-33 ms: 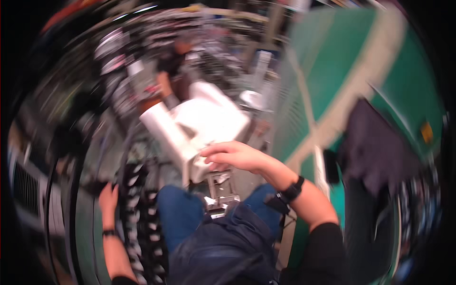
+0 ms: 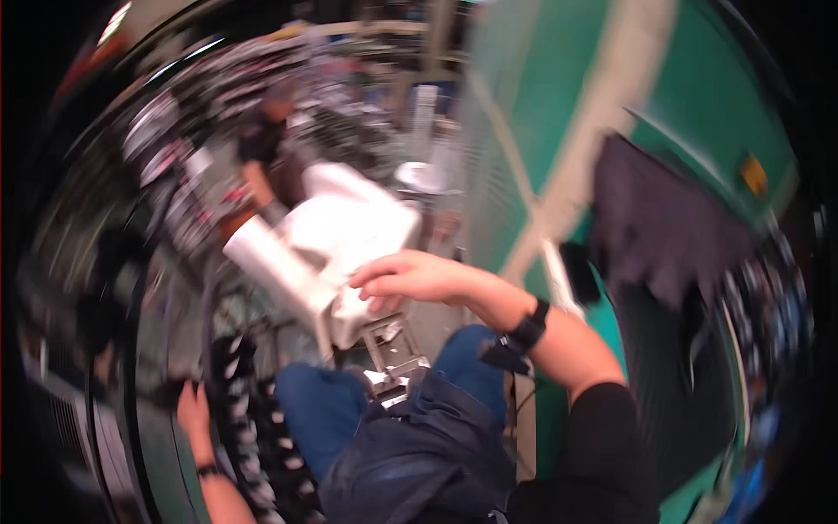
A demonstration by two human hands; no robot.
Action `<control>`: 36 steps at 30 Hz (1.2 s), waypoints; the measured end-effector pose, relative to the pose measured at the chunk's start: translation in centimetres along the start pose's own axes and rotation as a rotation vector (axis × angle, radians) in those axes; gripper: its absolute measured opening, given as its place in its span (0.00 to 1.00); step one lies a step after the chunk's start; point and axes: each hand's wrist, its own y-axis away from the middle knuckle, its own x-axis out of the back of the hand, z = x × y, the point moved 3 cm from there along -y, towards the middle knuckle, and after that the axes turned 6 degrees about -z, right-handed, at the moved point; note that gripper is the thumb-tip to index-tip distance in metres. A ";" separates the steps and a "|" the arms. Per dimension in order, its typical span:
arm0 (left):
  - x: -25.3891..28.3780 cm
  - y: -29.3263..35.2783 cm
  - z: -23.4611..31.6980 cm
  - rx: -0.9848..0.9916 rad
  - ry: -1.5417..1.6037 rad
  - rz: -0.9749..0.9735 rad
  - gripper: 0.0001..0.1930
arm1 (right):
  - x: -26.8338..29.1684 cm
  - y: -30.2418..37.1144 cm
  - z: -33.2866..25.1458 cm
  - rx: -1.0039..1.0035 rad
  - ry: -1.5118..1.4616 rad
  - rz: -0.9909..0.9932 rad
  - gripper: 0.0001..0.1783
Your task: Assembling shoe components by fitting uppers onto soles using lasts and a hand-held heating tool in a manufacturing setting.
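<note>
White bundle [image 2: 362, 223] lies ahead, a bit left of centre, its near end over a metal frame [image 2: 377, 349] between the person's knees [image 2: 321, 395]. R hand [image 2: 403, 278] is at the bundle's near right end, fingers parted and half bent: grip looks released, nothing clenched, tho whether the fingertips touch can't be told. L hand [image 2: 194, 412] is well apart, far left, just beside a row of dark-and-white parts [image 2: 247, 428]; its grip is too blurred to tell.

Main risk, prob.: bundle could slide or tip at the near end, b/c no firm hold shows there & the frame under it looks narrow. A knee bumping the frame might do the same. Co-worker's forearm [image 2: 256, 182] reaches in at the bundle's far left side, so a pull from there w/o warning could drag it from under the R hand. The wrist strap [image 2: 528, 327] has a dark piece hanging off it, which might snag on the frame. L hand could catch its fingers or wristband on the parts.
</note>
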 end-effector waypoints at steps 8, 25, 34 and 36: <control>6.0 0.9 7.3 0.012 -0.184 -0.079 0.27 | 14.2 37.6 1.2 -0.217 0.111 1.205 0.23; 2.2 4.1 26.7 -0.788 0.174 -0.430 0.12 | 8.9 68.1 19.6 -0.976 0.210 1.970 0.49; -1.0 9.4 37.5 -1.093 0.563 -0.554 0.08 | 3.8 63.5 18.2 -0.829 0.234 1.988 0.40; -1.2 10.5 37.8 -1.066 0.666 -0.687 0.08 | 0.5 58.7 16.3 -0.410 -0.051 1.943 0.30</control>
